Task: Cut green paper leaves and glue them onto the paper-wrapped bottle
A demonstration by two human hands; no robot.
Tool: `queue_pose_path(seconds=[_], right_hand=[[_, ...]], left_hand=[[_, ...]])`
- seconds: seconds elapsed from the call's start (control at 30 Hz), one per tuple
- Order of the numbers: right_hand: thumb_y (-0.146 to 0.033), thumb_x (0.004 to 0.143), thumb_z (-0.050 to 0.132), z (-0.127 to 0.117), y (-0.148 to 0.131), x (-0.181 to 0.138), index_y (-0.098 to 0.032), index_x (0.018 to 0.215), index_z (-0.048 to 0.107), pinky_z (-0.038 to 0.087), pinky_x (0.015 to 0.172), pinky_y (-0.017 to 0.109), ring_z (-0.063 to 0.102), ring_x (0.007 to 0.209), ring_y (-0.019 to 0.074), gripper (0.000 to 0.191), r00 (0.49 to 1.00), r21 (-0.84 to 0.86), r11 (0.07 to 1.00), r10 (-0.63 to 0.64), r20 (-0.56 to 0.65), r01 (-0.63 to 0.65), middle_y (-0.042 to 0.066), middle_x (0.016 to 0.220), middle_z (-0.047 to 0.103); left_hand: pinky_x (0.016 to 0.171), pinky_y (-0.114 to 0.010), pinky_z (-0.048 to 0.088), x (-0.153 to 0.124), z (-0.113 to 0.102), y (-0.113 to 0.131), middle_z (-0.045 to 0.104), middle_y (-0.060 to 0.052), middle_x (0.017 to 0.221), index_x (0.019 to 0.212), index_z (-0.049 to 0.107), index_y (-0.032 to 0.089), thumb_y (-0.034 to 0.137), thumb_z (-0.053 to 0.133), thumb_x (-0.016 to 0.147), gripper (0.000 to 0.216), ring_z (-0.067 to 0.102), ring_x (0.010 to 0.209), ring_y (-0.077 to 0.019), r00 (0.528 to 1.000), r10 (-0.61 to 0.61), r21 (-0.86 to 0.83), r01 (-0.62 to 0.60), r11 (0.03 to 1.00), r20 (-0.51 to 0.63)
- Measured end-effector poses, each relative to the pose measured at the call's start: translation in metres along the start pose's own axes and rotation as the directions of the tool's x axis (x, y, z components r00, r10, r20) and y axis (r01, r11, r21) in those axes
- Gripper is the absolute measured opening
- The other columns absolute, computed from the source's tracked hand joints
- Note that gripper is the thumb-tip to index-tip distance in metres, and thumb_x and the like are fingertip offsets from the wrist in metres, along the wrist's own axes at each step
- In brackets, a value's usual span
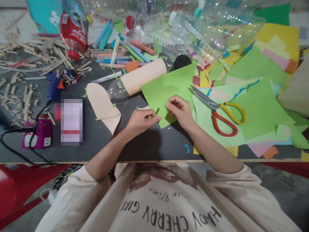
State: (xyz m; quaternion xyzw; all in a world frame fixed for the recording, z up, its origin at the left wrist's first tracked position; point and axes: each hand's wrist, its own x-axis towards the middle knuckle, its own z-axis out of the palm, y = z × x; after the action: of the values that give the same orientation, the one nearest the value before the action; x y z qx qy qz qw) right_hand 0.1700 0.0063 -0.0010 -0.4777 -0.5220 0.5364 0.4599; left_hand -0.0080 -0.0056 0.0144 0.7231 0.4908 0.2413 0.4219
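Observation:
My left hand is closed in a pinch at the lower left edge of a green sheet of paper. A small dark green sliver shows by its fingertips; whether it is held I cannot tell. Over the same sheet, my right hand has its fingers curled together, and what they hold, if anything, is too small to make out. Left of the hands lies a cream paper cutout with a rounded end. Behind it a clear plastic bottle wrapped in cream paper lies on its side.
Scissors with yellow and red handles lie on stacked paper at right. A blue glue gun, a purple box, a blurred-out rectangle and wood scraps are at left. Markers and plastic bottles crowd the back.

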Motion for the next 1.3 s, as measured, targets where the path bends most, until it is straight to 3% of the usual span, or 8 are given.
queue_pose_path(seconds=[0.13, 0.2, 0.37, 0.53, 0.73, 0.9, 1.07, 1.3], right_hand=[[-0.035, 0.074, 0.06, -0.003, 0.002, 0.003, -0.021, 0.065, 0.047, 0.03, 0.05, 0.024, 0.036, 0.048, 0.007, 0.022, 1.0, -0.083, 0.996, 0.02, 0.004, -0.019, -0.007, 0.054, 0.042], [-0.033, 0.074, 0.057, -0.003, 0.004, 0.004, -0.021, 0.065, 0.046, 0.03, 0.051, 0.024, 0.036, 0.049, 0.0073, 0.019, 1.0, -0.105, 0.994, 0.023, 0.018, -0.021, -0.007, 0.054, 0.041], [-0.03, 0.074, 0.054, -0.004, 0.006, 0.007, -0.02, 0.065, 0.047, 0.031, 0.054, 0.025, 0.038, 0.053, 0.0088, 0.016, 0.992, -0.196, 0.98, 0.034, 0.124, -0.009, -0.005, 0.058, 0.043], [-0.026, 0.076, 0.054, -0.008, 0.006, 0.009, -0.019, 0.065, 0.048, 0.035, 0.06, 0.027, 0.044, 0.063, 0.0116, 0.014, 0.964, -0.343, 0.931, -0.032, 0.264, 0.125, -0.001, 0.071, 0.048], [-0.015, 0.076, 0.05, -0.006, 0.005, 0.006, -0.02, 0.065, 0.043, 0.036, 0.064, 0.028, 0.045, 0.066, 0.0128, 0.013, 0.945, -0.467, 0.852, -0.09, 0.315, 0.237, 0.0, 0.072, 0.048], [-0.01, 0.071, 0.049, -0.008, 0.007, 0.008, -0.021, 0.063, 0.037, 0.034, 0.059, 0.026, 0.042, 0.062, 0.0119, 0.018, 0.954, -0.472, 0.852, -0.099, 0.282, 0.227, -0.001, 0.069, 0.044], [-0.01, 0.07, 0.05, -0.01, 0.007, 0.01, -0.021, 0.063, 0.039, 0.034, 0.059, 0.027, 0.043, 0.062, 0.0122, 0.017, 0.951, -0.454, 0.864, -0.086, 0.296, 0.22, -0.001, 0.069, 0.044], [-0.012, 0.074, 0.051, -0.008, 0.002, 0.007, -0.02, 0.065, 0.043, 0.037, 0.064, 0.028, 0.044, 0.065, 0.0124, 0.015, 0.937, -0.474, 0.84, -0.106, 0.334, 0.264, 0.0, 0.074, 0.048]], left_hand=[[0.059, -0.02, 0.041, -0.002, 0.003, -0.004, 0.058, 0.002, 0.07, 0.088, 0.059, 0.017, 0.03, 0.045, 0.087, 0.019, 0.05, 0.058, -0.0084, 0.974, 0.066, 0.102, -0.045, 0.994, -0.216], [0.069, -0.023, 0.047, -0.002, 0.005, -0.004, 0.062, -0.003, 0.089, 0.101, 0.056, 0.017, 0.026, 0.046, 0.087, 0.019, 0.057, 0.072, -0.0109, 0.965, 0.149, 0.208, -0.103, 0.973, -0.218], [0.092, -0.034, 0.048, -0.014, 0.012, 0.013, 0.061, -0.013, 0.111, 0.106, 0.054, 0.013, 0.02, 0.04, 0.091, 0.021, 0.057, 0.109, -0.0223, 0.944, 0.33, 0.473, -0.277, 0.836, -0.029], [0.084, -0.039, 0.053, -0.037, 0.015, 0.026, 0.061, -0.017, 0.114, 0.105, 0.054, 0.011, 0.022, 0.042, 0.091, 0.021, 0.061, 0.102, -0.0264, 0.935, 0.305, 0.667, -0.344, 0.661, 0.181], [0.091, -0.037, 0.051, -0.037, 0.023, 0.003, 0.063, -0.015, 0.114, 0.114, 0.052, 0.01, 0.023, 0.045, 0.091, 0.027, 0.062, 0.106, -0.0243, 0.796, 0.499, 0.668, -0.58, 0.465, 0.343], [0.09, -0.037, 0.052, -0.029, 0.022, -0.005, 0.061, -0.02, 0.118, 0.117, 0.05, 0.007, 0.03, 0.046, 0.091, 0.035, 0.061, 0.11, -0.0272, 0.784, 0.544, 0.678, -0.575, 0.457, 0.299], [0.081, -0.036, 0.055, -0.026, 0.011, -0.005, 0.066, -0.017, 0.11, 0.107, 0.057, 0.01, 0.031, 0.045, 0.092, 0.029, 0.065, 0.102, -0.0263, 0.822, 0.532, 0.703, -0.502, 0.504, 0.205], [0.087, -0.034, 0.054, -0.027, 0.011, -0.005, 0.069, -0.012, 0.104, 0.106, 0.059, 0.009, 0.029, 0.043, 0.093, 0.029, 0.065, 0.098, -0.0207, 0.806, 0.529, 0.644, -0.557, 0.525, 0.265]])
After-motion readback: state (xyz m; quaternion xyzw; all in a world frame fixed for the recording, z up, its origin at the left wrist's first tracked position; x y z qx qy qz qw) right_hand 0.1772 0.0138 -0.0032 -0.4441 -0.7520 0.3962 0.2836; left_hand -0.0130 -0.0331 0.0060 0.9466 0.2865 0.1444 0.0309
